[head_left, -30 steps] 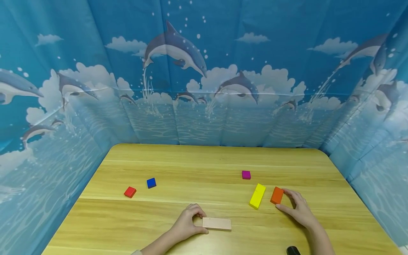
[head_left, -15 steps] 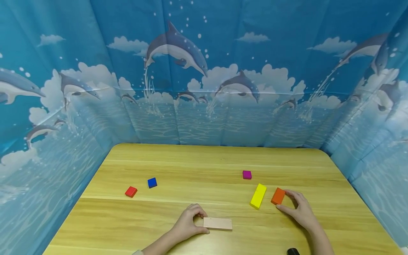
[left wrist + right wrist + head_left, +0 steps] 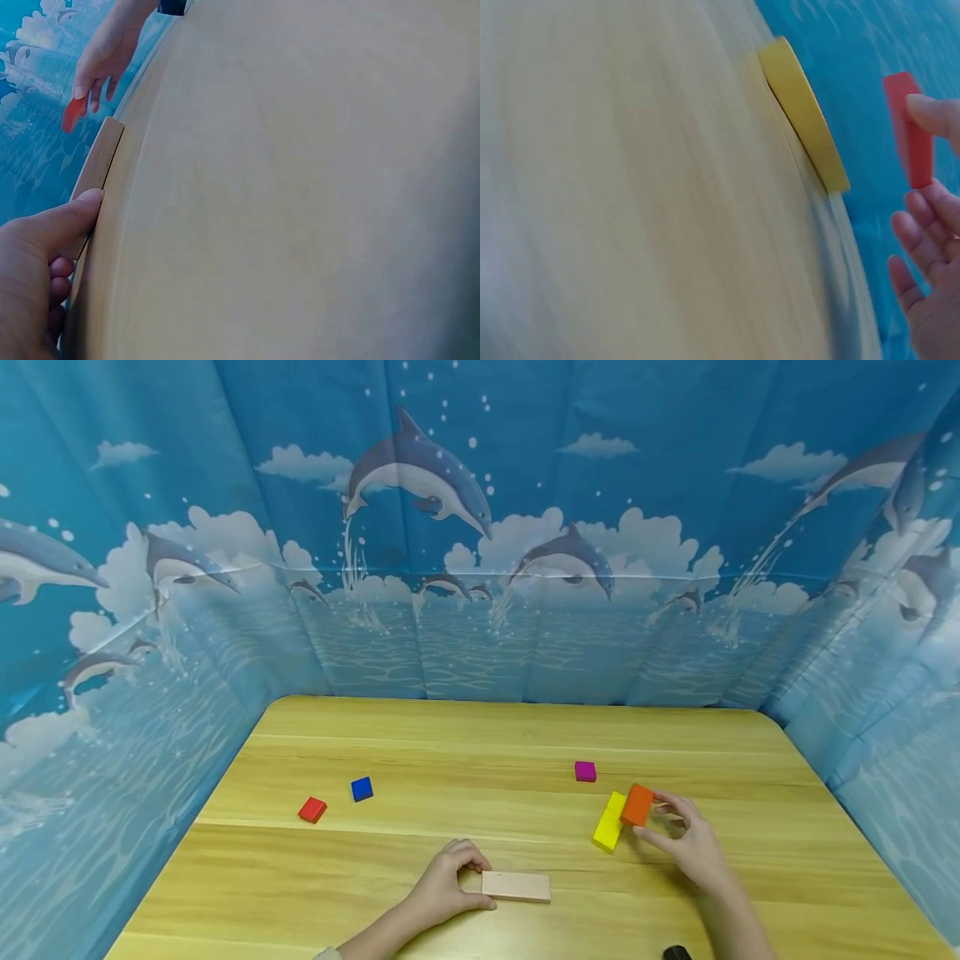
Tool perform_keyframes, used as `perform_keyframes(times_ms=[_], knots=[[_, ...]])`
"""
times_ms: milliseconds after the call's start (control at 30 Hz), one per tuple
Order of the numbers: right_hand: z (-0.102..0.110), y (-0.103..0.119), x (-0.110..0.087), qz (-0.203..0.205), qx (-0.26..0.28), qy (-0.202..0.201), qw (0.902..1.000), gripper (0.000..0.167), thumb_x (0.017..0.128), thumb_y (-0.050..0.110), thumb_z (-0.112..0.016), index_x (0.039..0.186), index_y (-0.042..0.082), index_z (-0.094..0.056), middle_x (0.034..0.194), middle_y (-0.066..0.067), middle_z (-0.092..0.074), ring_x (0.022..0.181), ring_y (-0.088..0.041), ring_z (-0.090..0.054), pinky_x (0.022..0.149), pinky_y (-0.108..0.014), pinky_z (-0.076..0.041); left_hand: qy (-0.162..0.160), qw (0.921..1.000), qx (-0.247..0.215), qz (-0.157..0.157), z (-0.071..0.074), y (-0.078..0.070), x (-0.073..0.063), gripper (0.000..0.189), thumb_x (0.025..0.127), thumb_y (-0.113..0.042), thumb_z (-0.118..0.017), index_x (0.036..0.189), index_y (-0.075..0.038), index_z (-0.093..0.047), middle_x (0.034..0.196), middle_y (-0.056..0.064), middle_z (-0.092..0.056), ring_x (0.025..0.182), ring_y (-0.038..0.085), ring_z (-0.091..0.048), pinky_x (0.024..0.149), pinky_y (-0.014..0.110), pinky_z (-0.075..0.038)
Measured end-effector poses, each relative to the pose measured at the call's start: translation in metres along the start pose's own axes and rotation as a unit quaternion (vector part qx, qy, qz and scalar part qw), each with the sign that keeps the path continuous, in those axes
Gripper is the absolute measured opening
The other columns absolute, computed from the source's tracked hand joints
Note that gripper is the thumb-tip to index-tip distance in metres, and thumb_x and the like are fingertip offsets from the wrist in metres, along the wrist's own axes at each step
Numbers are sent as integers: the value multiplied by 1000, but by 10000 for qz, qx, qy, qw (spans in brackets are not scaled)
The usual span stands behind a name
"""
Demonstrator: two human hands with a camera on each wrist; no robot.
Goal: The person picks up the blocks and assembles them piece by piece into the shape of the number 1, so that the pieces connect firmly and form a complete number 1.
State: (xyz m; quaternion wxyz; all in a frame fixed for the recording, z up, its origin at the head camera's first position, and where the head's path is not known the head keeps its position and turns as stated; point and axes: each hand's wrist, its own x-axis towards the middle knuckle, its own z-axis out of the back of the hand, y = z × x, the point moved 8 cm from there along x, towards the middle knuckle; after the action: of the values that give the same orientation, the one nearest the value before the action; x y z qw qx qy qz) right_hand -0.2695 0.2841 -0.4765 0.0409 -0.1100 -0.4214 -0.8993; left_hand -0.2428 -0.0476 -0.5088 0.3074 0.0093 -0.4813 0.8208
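A right hand holds an orange block above the desk, near a yellow block, its grip pinching; the left hand pinches a plain wooden block's end; steady, level carrying, clear of the yellow block, should work best.

The left hand and right hand were bare. In the head view, a pale greyish sleeve cuff showed at bottom left of centre; a black, rounded piece showed beside the right forearm, lower right.
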Motion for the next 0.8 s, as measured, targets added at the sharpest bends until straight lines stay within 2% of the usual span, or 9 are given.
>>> perform_keyframes(times_ms=[133,300,633,800], knots=[[-10,23,4,420,203,-33,9989,55,76,16,-75,122,1,-51,116,-10,-50,96,-15,-47,78,-23,-38,-18,10000,-18,-37,0,0,-1,35,62,-31,-82,88,-19,-62,86,-13,-55,82,3,-46,74,20,-44],[-29,41,7,735,330,77,9967,55,73,14,-77,120,1,-52,116,-8,-51,95,-21,-48,78,-27,-40,-49,10000,39,-74,1,-1,0,35,62,-31,-82,88,-19,-62,86,-13,-55,82,3,-46,74,19,-44],[-67,63,8,1114,655,500,9904,58,69,15,-80,118,2,-52,111,-6,-52,96,-24,-48,77,-31,-41,-9,10000,35,-26,2,-1,0,35,63,-31,-82,88,-18,-62,86,-13,-55,82,2,-46,74,19,-44],[-85,73,8,1127,822,788,9871,60,68,17,-80,120,4,-52,111,-3,-52,96,-24,-48,77,-31,-41,-14,10000,47,-73,2,0,0,34,64,-31,-81,88,-17,-62,86,-12,-55,82,2,-46,74,19,-44]])
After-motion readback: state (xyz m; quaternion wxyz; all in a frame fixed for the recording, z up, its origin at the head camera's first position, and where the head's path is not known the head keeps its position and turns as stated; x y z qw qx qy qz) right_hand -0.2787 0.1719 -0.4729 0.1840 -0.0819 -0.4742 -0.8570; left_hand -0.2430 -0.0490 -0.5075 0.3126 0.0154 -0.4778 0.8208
